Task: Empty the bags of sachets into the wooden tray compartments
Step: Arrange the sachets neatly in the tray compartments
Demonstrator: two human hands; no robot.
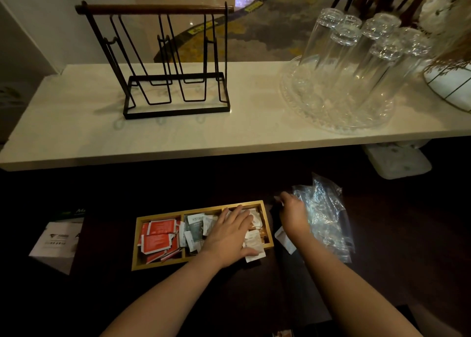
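Note:
A wooden tray (163,216) with three compartments lies on the dark lower counter. Red sachets (158,237) fill its left compartment, grey and white sachets (196,225) the middle one, and pale sachets (254,245) the right one. My left hand (229,237) lies flat with straight fingers over the middle and right compartments, pressing the sachets. My right hand (293,215) is just right of the tray, fingers curled, beside a crumpled clear plastic bag (323,214); its grip is hidden from here. One white sachet (285,239) lies loose on the counter under my right wrist.
A white marble shelf (229,132) runs above the counter, carrying a black wire rack (173,63) and a glass tray of upturned glasses (351,71). A white leaflet (57,242) lies left of the tray. A white box (397,160) sits under the shelf at right.

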